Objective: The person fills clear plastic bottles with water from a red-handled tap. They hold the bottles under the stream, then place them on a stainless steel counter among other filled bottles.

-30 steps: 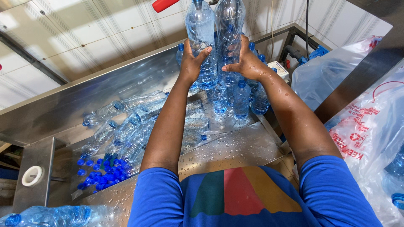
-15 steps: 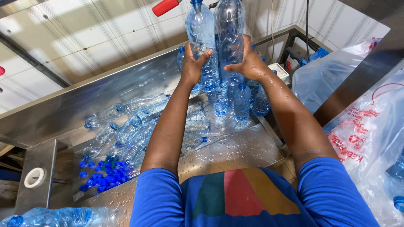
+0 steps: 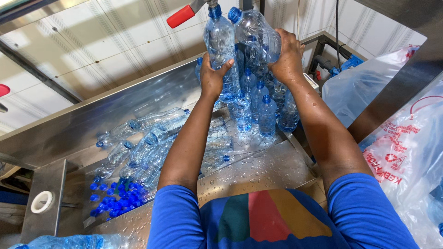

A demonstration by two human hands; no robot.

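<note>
1. Two clear plastic bottles are raised side by side under a tap with a red lever handle, which serves as the landmark at the top of the view.
2. Left hand wraps around the lower body of the upright bottle, which stands straight below the tap with its blue cap on.
3. Right hand grips the tilted bottle just to the right of the tap; the bottle leans with its blue cap toward the upright one.
4. Standing bottles, filled and blue-capped, crowd together below the tap, directly beneath both hands.
5. Lying bottles sprawl well down and to the left of the tap, against the back wall of the steel surface, which is wet with droplets.
6. Loose blue caps sit in a heap still farther down and left of the tap, near the lying bottles.
7. Clear plastic bags hang far to the right of the tap, one marked in red print.
8. Water beads show on the right forearm below the tap.
</note>
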